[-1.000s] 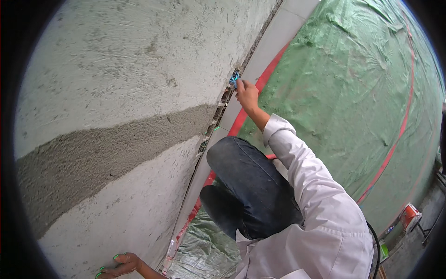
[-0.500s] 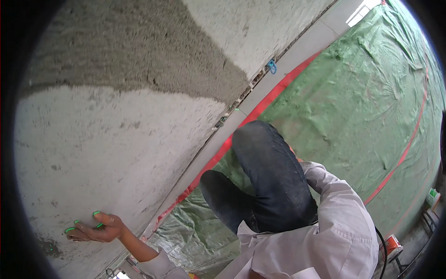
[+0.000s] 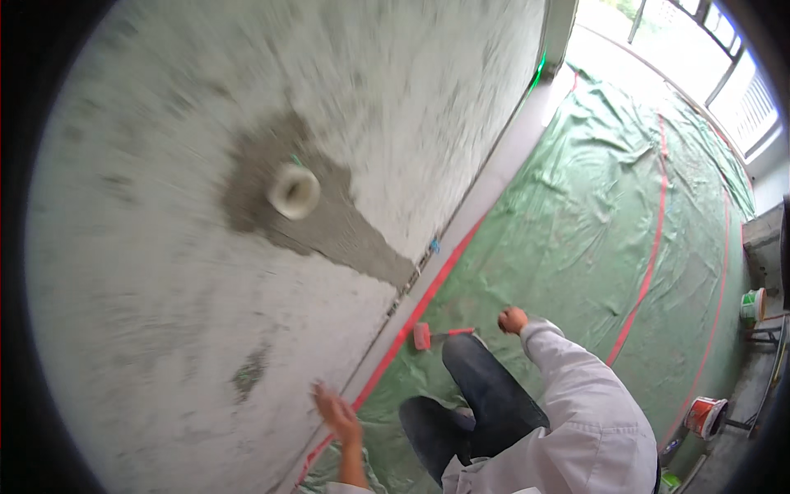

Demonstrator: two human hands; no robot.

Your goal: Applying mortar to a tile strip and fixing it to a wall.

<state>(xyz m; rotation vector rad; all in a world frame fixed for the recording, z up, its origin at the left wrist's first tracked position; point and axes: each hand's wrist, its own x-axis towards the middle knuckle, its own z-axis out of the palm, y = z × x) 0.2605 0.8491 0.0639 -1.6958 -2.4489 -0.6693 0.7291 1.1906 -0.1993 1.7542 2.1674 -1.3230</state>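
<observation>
My left hand (image 3: 337,414) is raised beside the rough pale wall (image 3: 164,346), its fingers stretched out and smeared by motion, with nothing seen in it. Farther right, my right hand (image 3: 512,320) is closed above the green floor sheet (image 3: 568,255); what its fingers hold, if anything, is too small to name. Between my knee and the wall lies a tool with a pinkish block-shaped head (image 3: 422,336) and a red and dark handle. A patch of grey mortar (image 3: 329,218) spreads on the wall around a pale round ring (image 3: 294,191) with a dark centre.
Red tape (image 3: 448,265) edges the sheet beside a pale strip at the wall's foot. A small blue piece (image 3: 434,245) sits at that joint. At the right are a white-green bucket (image 3: 752,305) and a red-white bucket (image 3: 705,417). Windows (image 3: 699,58) stand at the far end.
The view has shifted, bringing the ring, the windows and the block-headed tool into sight. My right hand, mostly hidden before behind my leg, now shows out over the sheet.
</observation>
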